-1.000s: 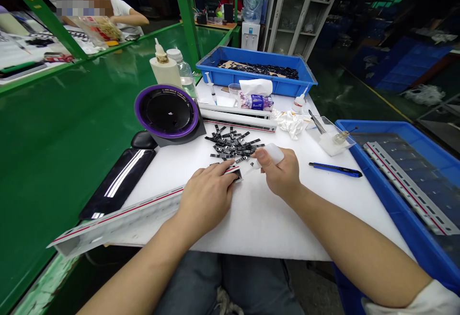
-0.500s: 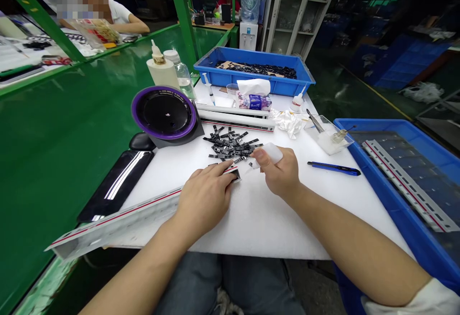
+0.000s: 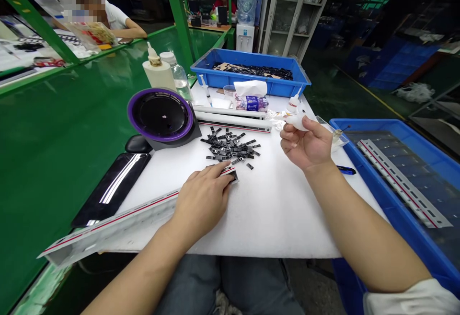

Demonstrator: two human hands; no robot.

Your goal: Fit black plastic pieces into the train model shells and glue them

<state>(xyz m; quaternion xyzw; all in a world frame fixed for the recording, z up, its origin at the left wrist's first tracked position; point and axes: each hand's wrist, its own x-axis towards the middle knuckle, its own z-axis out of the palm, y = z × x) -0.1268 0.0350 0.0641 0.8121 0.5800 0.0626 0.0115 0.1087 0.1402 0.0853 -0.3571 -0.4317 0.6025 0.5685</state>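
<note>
The right hand (image 3: 305,145) holds a white piece (image 3: 296,122) in a narrow grip above the table, while the left hand (image 3: 203,197) lies open on a metal strip (image 3: 118,224) near the black clips (image 3: 232,149).

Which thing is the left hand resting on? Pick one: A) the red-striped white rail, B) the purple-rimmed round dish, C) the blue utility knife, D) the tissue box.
A. The left hand lies flat on the end of the red-striped white rail.
</note>
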